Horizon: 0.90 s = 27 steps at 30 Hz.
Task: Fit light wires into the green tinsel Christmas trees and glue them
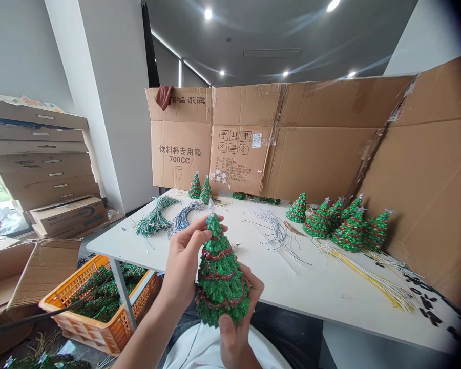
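Note:
A small green tinsel Christmas tree [218, 277] with red garland bands stands upright between my hands, in front of the table's near edge. Its pale, shiny topper [211, 206] points up. My left hand [186, 251] pinches the tree just below the topper, thumb in front and fingers behind. Lower down, my right hand [240, 312] grips the base from the right side, with the thumb on the front and the fingers wrapped behind. The tree hides some of the fingertips.
Similar trees [349, 223] stand at the table's right; two more stand at the back. Green wires [157, 215], blue wires [184, 215], white wires [278, 230] and yellow strips [369, 277] lie on the white table [253, 256]. Cardboard [311, 159] walls the back. An orange crate [96, 328] sits lower left.

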### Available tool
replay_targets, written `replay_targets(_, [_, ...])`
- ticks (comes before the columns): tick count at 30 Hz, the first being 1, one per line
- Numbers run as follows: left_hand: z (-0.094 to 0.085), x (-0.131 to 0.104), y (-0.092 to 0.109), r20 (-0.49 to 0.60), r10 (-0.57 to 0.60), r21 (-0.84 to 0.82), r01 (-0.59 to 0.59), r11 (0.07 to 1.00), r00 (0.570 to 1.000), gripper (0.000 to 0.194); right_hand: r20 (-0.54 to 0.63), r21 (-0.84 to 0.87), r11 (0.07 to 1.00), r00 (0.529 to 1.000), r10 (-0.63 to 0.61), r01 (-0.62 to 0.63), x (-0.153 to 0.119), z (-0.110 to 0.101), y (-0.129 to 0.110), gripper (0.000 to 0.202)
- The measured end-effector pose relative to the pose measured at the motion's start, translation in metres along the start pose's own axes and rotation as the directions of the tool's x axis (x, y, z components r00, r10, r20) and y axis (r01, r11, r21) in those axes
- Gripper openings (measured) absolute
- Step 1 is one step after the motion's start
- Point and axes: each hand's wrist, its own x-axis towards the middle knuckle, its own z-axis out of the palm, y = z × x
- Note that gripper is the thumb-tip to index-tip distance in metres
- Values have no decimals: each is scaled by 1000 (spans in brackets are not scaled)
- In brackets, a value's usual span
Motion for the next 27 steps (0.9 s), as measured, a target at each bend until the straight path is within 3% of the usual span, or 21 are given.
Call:
replay_targets(21, [-1, 1, -1, 37, -20, -5, 20, 1000, 999, 40, -2, -56, 998, 1000, 9, -9, -6, -2, 3, 69])
replay_targets(27, [1, 1, 3, 38, -37, -60, 39, 997, 999, 44, 22, -74, 996, 998, -51, 52, 4, -4, -1, 67])
